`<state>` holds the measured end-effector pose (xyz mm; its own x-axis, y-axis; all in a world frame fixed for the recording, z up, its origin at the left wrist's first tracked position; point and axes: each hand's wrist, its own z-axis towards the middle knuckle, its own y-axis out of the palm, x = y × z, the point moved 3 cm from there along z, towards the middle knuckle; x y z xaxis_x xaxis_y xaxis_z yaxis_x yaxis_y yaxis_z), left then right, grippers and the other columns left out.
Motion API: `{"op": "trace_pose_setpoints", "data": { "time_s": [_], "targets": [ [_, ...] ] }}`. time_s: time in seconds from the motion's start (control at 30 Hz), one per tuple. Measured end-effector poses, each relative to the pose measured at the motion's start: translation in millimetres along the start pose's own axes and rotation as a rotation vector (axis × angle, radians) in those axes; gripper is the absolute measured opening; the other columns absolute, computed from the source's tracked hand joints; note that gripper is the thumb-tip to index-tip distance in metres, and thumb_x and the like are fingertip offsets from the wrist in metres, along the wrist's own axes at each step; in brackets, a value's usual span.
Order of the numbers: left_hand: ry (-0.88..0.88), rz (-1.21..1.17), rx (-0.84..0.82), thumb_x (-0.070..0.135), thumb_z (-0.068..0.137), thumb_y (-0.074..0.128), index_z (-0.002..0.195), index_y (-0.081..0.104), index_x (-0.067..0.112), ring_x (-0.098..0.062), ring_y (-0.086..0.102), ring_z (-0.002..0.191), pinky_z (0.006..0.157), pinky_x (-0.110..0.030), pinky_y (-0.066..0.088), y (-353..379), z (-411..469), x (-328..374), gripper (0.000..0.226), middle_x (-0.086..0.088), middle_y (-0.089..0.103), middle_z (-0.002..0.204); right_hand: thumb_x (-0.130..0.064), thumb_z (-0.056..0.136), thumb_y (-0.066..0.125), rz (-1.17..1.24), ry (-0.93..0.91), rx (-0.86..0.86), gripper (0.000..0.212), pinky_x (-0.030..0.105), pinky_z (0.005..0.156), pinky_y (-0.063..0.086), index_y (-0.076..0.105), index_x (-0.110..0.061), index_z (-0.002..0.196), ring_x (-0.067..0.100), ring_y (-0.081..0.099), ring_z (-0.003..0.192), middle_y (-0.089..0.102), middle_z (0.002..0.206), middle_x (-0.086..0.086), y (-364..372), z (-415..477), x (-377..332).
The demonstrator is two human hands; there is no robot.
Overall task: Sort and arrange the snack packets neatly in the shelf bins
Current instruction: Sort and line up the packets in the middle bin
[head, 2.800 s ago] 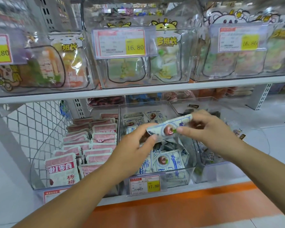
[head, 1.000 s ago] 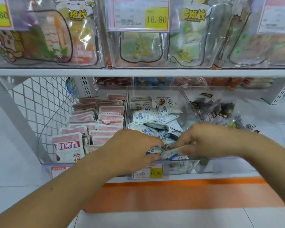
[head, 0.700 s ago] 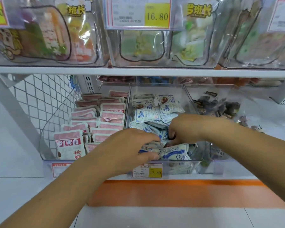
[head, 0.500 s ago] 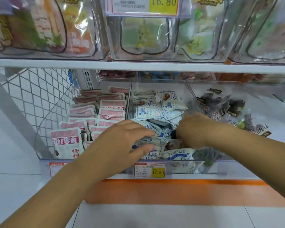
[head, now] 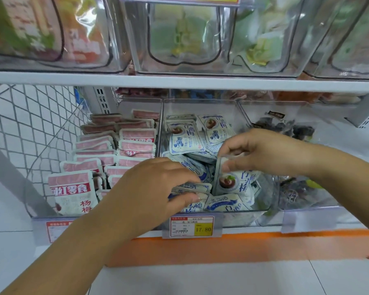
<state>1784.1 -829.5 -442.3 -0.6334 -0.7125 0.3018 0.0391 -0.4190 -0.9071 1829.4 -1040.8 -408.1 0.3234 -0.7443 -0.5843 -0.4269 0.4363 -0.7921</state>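
Note:
The clear middle bin (head: pixel 264 210) on the low shelf holds a loose heap of white-and-blue snack packets (head: pixel 184 138). My left hand (head: pixel 156 188) pinches a few of these packets (head: pixel 193 187) at the bin's front, thumb below and fingers above. My right hand (head: pixel 262 152) pinches the top edge of one white-and-blue packet (head: pixel 232 182) and holds it upright over the front right of the bin.
The left bin holds neat rows of pink-and-white packets (head: pixel 73 192). A bin of dark packets (head: pixel 294 130) sits to the right. The upper shelf edge (head: pixel 179 81) with large clear bins hangs close above. A wire mesh panel (head: pixel 30 124) closes the left side.
One packet was set down at the bin's front. My right hand reached deeper into the heap and now lifts another packet upright. My left hand stayed at the front packets. The camera moved closer.

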Motion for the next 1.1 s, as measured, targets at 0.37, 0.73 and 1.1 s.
{"op": "trace_pose_setpoints", "data": {
  "time_s": [0.37,0.73,1.1],
  "targets": [
    [0.002,0.09,-0.076,0.052,0.076,0.071,0.125,0.054,0.034,0.0,0.037,0.106,0.086,-0.018,0.028,1.8,1.1,-0.3,0.054,0.017,0.058,0.111,-0.064,0.075,0.06,-0.225,0.192,-0.494,0.062,0.029,0.107,0.037,0.051,-0.039,0.131,0.008,0.048,0.123,0.052,0.135,-0.017,14.7,1.2,-12.0],
    [0.058,0.053,-0.072,0.053,0.073,0.056,0.085,0.062,0.038,-0.002,0.055,0.075,0.067,-0.021,0.046,-0.4,-6.8,0.1,0.021,0.024,0.061,0.079,-0.027,0.095,0.057,-0.49,0.044,-0.26,0.03,0.023,0.073,0.047,0.053,-0.046,0.118,-0.001,0.053,0.079,0.05,0.084,-0.024,10.0,-11.0,-9.6],
    [0.089,0.034,-0.093,0.055,0.08,0.053,0.099,0.063,0.038,-0.006,0.058,0.092,0.09,-0.027,0.038,3.5,-14.1,-1.5,0.028,0.021,0.065,0.096,-0.036,0.094,0.056,-0.221,-0.111,-0.232,0.018,0.003,0.073,0.042,0.066,-0.04,0.109,-0.019,0.056,0.086,0.065,0.096,-0.029,20.7,34.2,-43.2]
  ]
}}
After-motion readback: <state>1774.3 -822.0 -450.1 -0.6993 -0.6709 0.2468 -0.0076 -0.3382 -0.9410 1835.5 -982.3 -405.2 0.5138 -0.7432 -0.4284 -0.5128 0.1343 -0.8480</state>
